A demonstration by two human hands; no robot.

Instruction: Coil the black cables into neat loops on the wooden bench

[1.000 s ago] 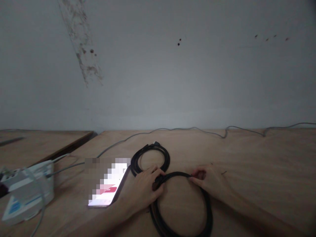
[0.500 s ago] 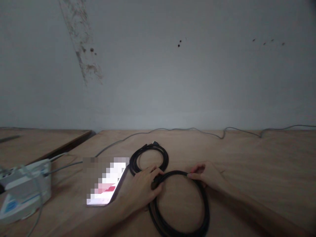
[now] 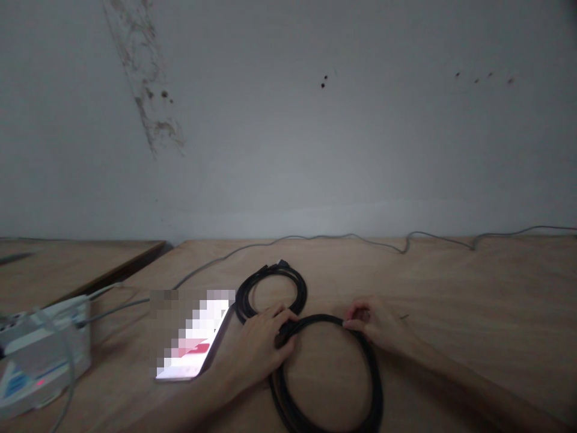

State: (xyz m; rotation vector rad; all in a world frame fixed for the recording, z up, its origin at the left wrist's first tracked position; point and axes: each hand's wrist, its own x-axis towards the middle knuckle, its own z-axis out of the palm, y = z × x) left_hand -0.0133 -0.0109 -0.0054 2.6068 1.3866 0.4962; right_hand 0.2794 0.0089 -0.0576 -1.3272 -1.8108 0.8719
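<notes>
Two coils of black cable lie on the wooden table. The nearer, larger coil runs off the bottom edge of the view. My left hand grips its upper left side, fingers curled round the bundle. At its upper right, my right hand pinches the cable between thumb and fingers. Behind my left hand sits the smaller coil, with a connector at its far side; my fingers cover part of its near edge.
A lit phone or tablet, partly pixelated, lies left of my left hand. Farther left is a white power strip with cables. A thin grey cord crosses the table near the wall.
The view has shifted slightly. Both hands keep their places on the larger coil, and the coils look much the same.
</notes>
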